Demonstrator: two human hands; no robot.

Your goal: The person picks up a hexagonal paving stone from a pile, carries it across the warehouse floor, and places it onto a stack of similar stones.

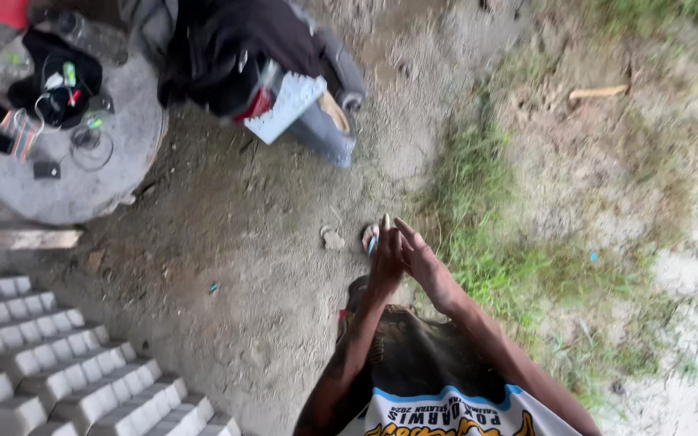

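My left hand and my right hand meet in front of me over bare dirt, with the fingers stretched out and touching each other. I see nothing held in either hand. My left forearm is tattooed. Just beyond the fingertips, the toe of a foot in a blue-strapped sandal shows on the ground. Below my arms are my dark shorts and the hem of a white printed shirt.
A round concrete table at the upper left carries phones, cables and a black pouch. A seated person in dark clothes is at the top. Stacked grey concrete blocks fill the lower left. Grass lies to the right, and a small stone near my hands.
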